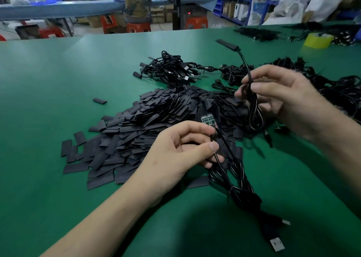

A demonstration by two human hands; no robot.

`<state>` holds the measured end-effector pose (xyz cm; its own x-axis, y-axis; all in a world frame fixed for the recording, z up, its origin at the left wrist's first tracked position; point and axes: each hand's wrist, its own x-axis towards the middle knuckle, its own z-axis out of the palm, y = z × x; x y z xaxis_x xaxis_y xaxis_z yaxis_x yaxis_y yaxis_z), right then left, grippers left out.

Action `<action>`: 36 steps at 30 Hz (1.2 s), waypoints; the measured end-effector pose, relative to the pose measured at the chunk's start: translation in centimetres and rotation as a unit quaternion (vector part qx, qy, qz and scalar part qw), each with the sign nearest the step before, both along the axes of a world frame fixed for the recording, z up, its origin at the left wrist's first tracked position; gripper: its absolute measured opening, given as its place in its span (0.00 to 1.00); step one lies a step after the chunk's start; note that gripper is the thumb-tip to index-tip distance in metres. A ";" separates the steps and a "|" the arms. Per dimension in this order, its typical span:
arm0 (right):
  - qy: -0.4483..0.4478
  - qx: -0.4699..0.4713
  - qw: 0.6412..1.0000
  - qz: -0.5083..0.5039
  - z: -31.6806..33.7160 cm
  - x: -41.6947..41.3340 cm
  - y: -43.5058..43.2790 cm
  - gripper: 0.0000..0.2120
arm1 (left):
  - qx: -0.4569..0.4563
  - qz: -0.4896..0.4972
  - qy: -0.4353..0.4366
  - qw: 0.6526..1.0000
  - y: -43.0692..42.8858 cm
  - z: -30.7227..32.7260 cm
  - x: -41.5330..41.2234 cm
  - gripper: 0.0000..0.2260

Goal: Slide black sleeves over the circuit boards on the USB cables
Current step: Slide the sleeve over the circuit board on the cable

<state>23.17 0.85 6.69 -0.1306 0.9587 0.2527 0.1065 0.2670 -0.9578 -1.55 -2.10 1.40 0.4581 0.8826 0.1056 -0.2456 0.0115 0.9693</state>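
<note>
Nothing fancy here: a bare circuit board [208, 120] was pinched at its cable end between the thumb and forefinger of the left hand [181, 145]. It was held chip side up just above the big pile of black sleeves [156, 116] spread over the green table [58, 81]. A bundle of black cables [234, 174] was gripped in that same hand too, with 2 USB plugs [276, 244] trailed off toward the near edge.

On the other side, 1 looped cable [254, 108] was held in the curled fingers of the right hand [283, 100], and its sleeved tip [227, 43] was stuck up in the air above the table.

A heap of sleeved cables [172, 69] was piled just behind the sleeves. More tangled cables [332, 85] were heaped at the right, and a yellow tape roll [318, 40] was parked way at the back.
</note>
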 end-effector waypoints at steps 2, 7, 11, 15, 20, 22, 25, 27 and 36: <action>-0.120 0.027 0.992 -0.031 1.4 -0.3 1.4 0.05 | 0.013 0.001 0.014 1.000 0.0 0.0 0.0 0.12; -0.371 0.130 0.915 -0.096 5.2 -4.8 9.1 0.07 | 0.064 0.018 0.054 0.996 0.2 0.0 -0.1 0.08; -0.512 0.182 0.831 -0.118 5.6 -9.7 16.7 0.10 | 0.037 0.036 0.032 0.998 0.5 -0.6 -0.2 0.12; -0.597 0.202 0.768 -0.114 4.9 -13.6 21.9 0.11 | 0.027 0.036 0.047 0.998 0.8 -1.0 -0.3 0.18; -0.654 0.200 0.721 -0.112 3.1 -15.5 24.9 0.13 | 0.030 0.048 0.044 0.997 0.8 -0.9 -0.1 0.09; -0.633 0.188 0.742 -0.114 2.8 -15.6 24.7 0.17 | 0.040 0.060 0.039 0.997 0.8 -1.0 0.0 0.07; -0.534 0.204 0.811 -0.125 3.4 -15.3 22.1 0.15 | 0.067 0.083 0.047 0.993 0.8 -0.8 -0.1 0.07; -0.479 0.217 0.844 -0.111 3.3 -14.3 18.5 0.12 | 0.079 0.110 0.048 0.990 0.8 -0.7 -0.1 0.06; -0.257 0.090 0.962 -0.009 -1.2 -5.9 0.4 0.16 | 0.103 0.171 0.091 0.976 0.8 -0.3 -0.2 0.04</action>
